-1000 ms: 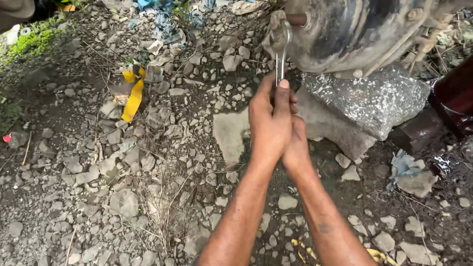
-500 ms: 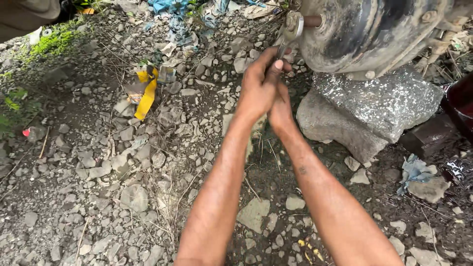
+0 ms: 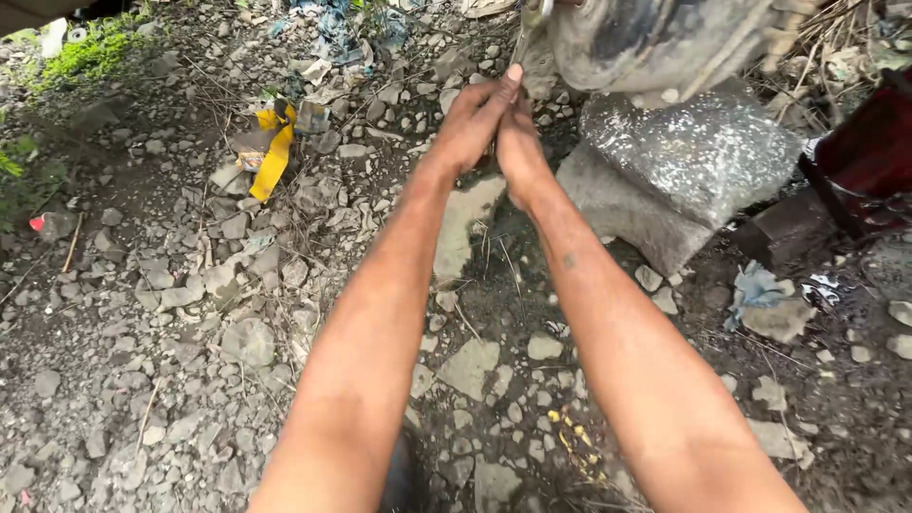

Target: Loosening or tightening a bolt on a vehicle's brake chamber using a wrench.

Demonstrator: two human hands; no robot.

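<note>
- Left hand: clenched round the lower shaft of a metal wrench, index finger laid along it toward the top.
- Right hand: pressed against the left hand and closed on the same shaft; both arms are stretched forward.
- Metal wrench: held upright, its upper end seated at the edge of a dirty, rounded wheel hub at the top of the view.
- Grey stone block: placed directly beneath the hub, just right of the hands.
- Yellow wrapper scrap: found on the gravel ground, left of the hands.
- Dark red container: seen at the right edge.
</note>
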